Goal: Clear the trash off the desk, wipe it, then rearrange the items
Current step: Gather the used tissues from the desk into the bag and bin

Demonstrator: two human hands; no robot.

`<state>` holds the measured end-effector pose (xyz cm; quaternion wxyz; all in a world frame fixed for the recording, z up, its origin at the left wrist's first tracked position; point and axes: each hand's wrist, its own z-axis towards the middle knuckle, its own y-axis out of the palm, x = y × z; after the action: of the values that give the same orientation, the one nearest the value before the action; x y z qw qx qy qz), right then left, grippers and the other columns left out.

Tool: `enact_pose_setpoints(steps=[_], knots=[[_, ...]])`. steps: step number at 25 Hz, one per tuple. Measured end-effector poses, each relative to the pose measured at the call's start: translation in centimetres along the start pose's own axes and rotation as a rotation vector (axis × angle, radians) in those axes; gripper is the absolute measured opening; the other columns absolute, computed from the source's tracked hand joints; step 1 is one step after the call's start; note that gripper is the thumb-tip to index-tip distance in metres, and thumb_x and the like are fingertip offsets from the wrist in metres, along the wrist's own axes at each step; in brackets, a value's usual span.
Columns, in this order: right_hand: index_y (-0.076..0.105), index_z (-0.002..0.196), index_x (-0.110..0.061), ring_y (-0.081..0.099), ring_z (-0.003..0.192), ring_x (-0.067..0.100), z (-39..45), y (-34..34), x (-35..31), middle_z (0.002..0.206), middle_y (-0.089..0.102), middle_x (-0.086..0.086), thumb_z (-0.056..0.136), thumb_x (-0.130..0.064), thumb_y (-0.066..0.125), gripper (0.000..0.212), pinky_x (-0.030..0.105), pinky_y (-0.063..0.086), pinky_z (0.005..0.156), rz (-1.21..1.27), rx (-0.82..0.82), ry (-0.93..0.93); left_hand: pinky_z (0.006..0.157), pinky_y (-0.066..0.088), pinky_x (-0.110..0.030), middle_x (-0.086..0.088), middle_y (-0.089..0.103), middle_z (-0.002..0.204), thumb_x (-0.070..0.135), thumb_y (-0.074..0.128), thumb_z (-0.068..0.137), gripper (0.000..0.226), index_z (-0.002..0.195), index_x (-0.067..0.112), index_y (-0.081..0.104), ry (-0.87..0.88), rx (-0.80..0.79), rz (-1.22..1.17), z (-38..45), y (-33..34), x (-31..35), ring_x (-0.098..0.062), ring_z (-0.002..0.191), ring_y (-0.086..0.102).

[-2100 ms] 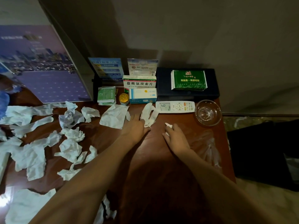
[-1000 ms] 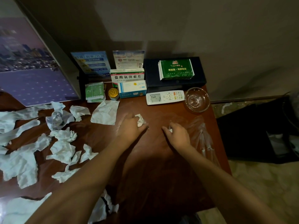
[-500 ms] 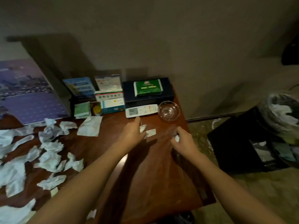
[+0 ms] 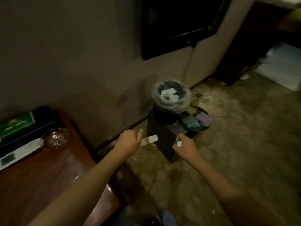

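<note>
Both hands have swung right, off the counter (image 4: 48,173) and out over the floor. Left hand (image 4: 130,141) pinches a flat white paper slip (image 4: 150,139); right hand (image 4: 184,146) is curled round a small white tissue wad (image 4: 179,143). Far beyond them a lined trash bin (image 4: 171,97) sits on a black stand, tissue inside.

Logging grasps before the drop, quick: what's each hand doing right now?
Left hand: fingers curled, pinching a white paper slip.
Right hand: closed around a small crumpled white tissue scrap.
</note>
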<state>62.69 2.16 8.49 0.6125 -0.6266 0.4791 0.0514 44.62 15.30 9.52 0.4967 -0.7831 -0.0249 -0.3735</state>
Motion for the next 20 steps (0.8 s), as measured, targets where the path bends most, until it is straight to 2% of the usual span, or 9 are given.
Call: enact_pose_setpoints(steps=[3,6,8,10,12,16,20], knots=[[0.042,0.075,-0.016,0.048,0.069,0.019,0.9,-4.4,4.0,0.07,0.046,-0.002,0.084,-0.009,0.06,0.021,0.025,0.033,0.054,0.036,0.129,0.087,0.059,0.043,-0.031,-0.005,0.054,0.069,0.029,0.044,0.096,0.034,0.07,0.01,0.055,0.118,-0.037,0.07,4.2,2.0,5.4,-0.016,0.061,0.051],[0.045,0.079,-0.011,0.05,0.075,0.022,2.7,-6.3,6.4,0.077,0.052,0.005,0.083,-0.008,0.06,0.016,0.03,0.035,0.062,0.039,0.172,0.103,0.069,0.052,-0.038,-0.008,0.06,0.081,0.028,0.048,0.092,0.023,0.084,0.008,0.058,0.192,-0.029,0.094,8.0,3.3,8.9,-0.022,0.074,0.059],[0.044,0.076,-0.014,0.05,0.072,0.019,4.9,-7.0,6.5,0.076,0.051,0.003,0.082,-0.008,0.06,0.018,0.03,0.035,0.06,0.033,0.165,0.1,0.067,0.052,-0.038,-0.006,0.059,0.083,0.029,0.05,0.092,0.018,0.09,0.011,0.052,0.205,-0.026,0.083,10.3,3.5,10.0,-0.021,0.076,0.058],[0.039,0.069,-0.021,0.045,0.062,0.011,8.3,-7.4,5.9,0.069,0.046,-0.003,0.082,-0.008,0.06,0.028,0.023,0.031,0.053,0.021,0.146,0.088,0.062,0.045,-0.033,-0.004,0.056,0.083,0.027,0.051,0.092,0.015,0.091,0.013,0.047,0.201,-0.012,0.081,13.3,3.4,10.4,-0.019,0.075,0.055],[0.035,0.067,-0.025,0.042,0.06,0.008,12.2,-7.6,4.9,0.067,0.043,-0.005,0.082,-0.009,0.061,0.034,0.022,0.029,0.05,0.004,0.132,0.073,0.062,0.045,-0.032,-0.003,0.056,0.087,0.027,0.052,0.091,0.015,0.095,0.013,0.047,0.204,0.001,0.061,17.0,3.2,10.4,-0.02,0.077,0.056],[0.04,0.074,-0.022,0.048,0.075,0.015,21.7,-7.6,3.4,0.081,0.048,-0.002,0.084,-0.014,0.06,0.025,0.019,0.033,0.054,-0.015,0.096,0.043,0.074,0.054,-0.04,-0.005,0.059,0.094,0.028,0.053,0.091,0.022,0.106,0.012,0.048,0.156,-0.019,-0.015,26.9,3.5,10.0,-0.023,0.085,0.061],[0.043,0.087,-0.014,0.049,0.088,0.019,32.1,-8.0,2.8,0.096,0.048,0.003,0.086,-0.016,0.06,0.017,0.027,0.037,0.066,-0.031,0.042,0.085,0.081,0.053,-0.04,-0.012,0.059,0.102,0.024,0.05,0.094,0.027,0.114,0.007,0.045,0.091,-0.036,-0.088,36.8,3.8,11.0,-0.026,0.091,0.06]])
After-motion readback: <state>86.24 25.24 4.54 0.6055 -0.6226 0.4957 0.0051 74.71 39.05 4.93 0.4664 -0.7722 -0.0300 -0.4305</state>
